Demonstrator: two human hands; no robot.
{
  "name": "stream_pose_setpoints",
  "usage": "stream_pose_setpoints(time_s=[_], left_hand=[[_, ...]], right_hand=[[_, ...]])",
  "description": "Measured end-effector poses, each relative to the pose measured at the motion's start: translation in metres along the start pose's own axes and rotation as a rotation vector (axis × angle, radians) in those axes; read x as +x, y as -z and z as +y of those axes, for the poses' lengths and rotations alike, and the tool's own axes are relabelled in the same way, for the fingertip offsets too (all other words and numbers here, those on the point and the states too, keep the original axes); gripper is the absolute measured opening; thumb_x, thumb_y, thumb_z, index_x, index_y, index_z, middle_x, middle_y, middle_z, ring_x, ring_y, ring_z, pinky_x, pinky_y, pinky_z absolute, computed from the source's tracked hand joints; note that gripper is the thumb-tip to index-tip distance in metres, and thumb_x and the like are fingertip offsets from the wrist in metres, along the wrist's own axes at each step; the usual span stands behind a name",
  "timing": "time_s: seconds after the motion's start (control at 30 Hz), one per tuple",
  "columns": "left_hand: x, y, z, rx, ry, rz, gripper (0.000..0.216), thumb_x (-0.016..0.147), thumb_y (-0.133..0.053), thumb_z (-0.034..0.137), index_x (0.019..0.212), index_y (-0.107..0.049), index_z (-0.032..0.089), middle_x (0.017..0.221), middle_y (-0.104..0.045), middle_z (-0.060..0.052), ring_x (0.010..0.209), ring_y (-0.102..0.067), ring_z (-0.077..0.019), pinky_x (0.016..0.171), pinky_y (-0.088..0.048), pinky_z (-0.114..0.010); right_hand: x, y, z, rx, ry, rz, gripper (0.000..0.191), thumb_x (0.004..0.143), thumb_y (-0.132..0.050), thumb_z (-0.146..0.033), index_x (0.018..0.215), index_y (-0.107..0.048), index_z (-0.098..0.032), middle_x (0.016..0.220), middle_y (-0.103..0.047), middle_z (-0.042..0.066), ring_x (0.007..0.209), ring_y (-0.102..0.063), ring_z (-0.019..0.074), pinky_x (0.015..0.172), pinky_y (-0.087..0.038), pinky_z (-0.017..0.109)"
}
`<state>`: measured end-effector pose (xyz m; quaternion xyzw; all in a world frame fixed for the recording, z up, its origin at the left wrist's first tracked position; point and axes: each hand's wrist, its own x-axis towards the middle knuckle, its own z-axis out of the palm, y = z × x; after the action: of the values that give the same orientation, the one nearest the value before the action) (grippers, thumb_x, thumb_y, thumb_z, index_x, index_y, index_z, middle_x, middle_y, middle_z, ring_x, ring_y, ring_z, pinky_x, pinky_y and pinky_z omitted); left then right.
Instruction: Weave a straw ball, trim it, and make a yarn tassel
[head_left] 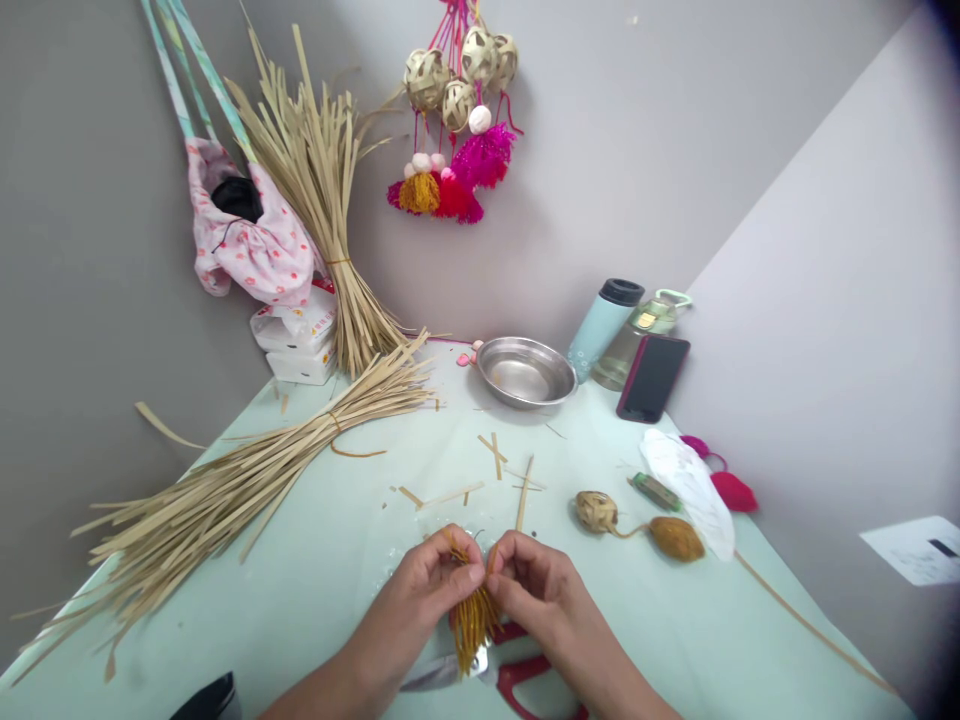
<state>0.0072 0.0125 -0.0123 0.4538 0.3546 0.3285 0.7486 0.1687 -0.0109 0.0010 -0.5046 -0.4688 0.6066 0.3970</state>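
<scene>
Between my two hands, low in the middle of the head view, hangs a mustard-yellow yarn tassel (472,630) with its loose strands pointing toward me. My left hand (427,590) pinches the tassel's top between thumb and fingers. Close beside it, my right hand (536,590) has thumb and forefinger pressed together at the tassel's upper right; whatever thin piece they grip is hidden. Under the tassel lie red-handled scissors (517,685), partly covered by it and by my right hand. A thin straw strip (523,495) lies just beyond my fingers.
Straw bundles (247,475) fill the left side. A metal bowl (525,372), a blue tumbler (606,325) and a phone (653,378) stand at the back. Right of my hands lie a small woven ball (597,511) and a mustard yarn bundle (676,539). Woven balls with tassels (457,105) hang above.
</scene>
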Motion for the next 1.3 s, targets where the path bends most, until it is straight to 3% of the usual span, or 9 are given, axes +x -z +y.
stream_pose_setpoints(time_s=[0.27,0.63,0.83,0.97,1.1,1.3], left_hand=[[-0.002,-0.004,0.007,-0.265,0.037,-0.003,0.021,0.089,-0.056,0.035,0.08,-0.048,0.019,0.076,-0.05,0.002,0.071,-0.047,-0.0122,0.068,-0.037,-0.026],[0.001,0.002,-0.002,-0.093,0.007,-0.007,0.02,0.084,-0.065,0.035,0.081,-0.055,0.017,0.075,-0.052,0.002,0.075,-0.047,-0.0127,0.071,-0.036,-0.026],[-0.002,-0.003,0.009,-0.344,0.043,-0.025,0.016,0.09,-0.057,0.028,0.079,-0.052,0.018,0.075,-0.054,0.001,0.068,-0.049,-0.0114,0.066,-0.038,-0.025],[-0.003,-0.006,0.013,-0.432,0.017,-0.072,0.015,0.092,-0.055,0.028,0.08,-0.051,0.019,0.09,-0.059,-0.003,0.075,-0.055,-0.0132,0.071,-0.043,-0.027],[-0.003,-0.005,0.01,-0.33,-0.006,-0.012,0.016,0.091,-0.055,0.031,0.081,-0.051,0.019,0.11,-0.055,-0.003,0.09,-0.056,-0.016,0.081,-0.043,-0.03],[0.001,-0.001,-0.001,-0.102,-0.036,0.044,0.025,0.088,-0.058,0.042,0.08,-0.052,0.019,0.075,-0.048,0.003,0.071,-0.046,-0.0121,0.068,-0.038,-0.025]], right_hand=[[0.002,-0.003,0.0,0.056,-0.044,-0.024,0.026,0.077,-0.065,-0.039,0.074,-0.051,-0.017,0.056,-0.043,-0.006,0.051,-0.037,0.009,0.05,-0.034,0.022],[0.003,-0.002,-0.003,0.049,-0.034,0.029,0.028,0.075,-0.068,-0.039,0.07,-0.051,-0.017,0.055,-0.039,-0.007,0.053,-0.033,0.0083,0.049,-0.027,0.02],[0.002,-0.004,-0.002,0.075,-0.055,0.001,0.025,0.075,-0.067,-0.037,0.072,-0.052,-0.017,0.058,-0.043,-0.006,0.051,-0.036,0.008,0.049,-0.03,0.021],[0.002,-0.005,0.0,0.083,-0.032,-0.015,0.025,0.075,-0.067,-0.035,0.07,-0.051,-0.017,0.057,-0.042,-0.006,0.051,-0.034,0.0074,0.049,-0.028,0.02],[0.002,-0.005,0.001,0.117,-0.028,-0.003,0.027,0.076,-0.068,-0.038,0.071,-0.051,-0.018,0.056,-0.041,-0.007,0.05,-0.037,0.0079,0.048,-0.031,0.021],[0.002,-0.002,-0.005,0.125,-0.041,0.088,0.032,0.075,-0.072,-0.043,0.071,-0.053,-0.017,0.059,-0.045,-0.005,0.053,-0.038,0.008,0.05,-0.032,0.02]])
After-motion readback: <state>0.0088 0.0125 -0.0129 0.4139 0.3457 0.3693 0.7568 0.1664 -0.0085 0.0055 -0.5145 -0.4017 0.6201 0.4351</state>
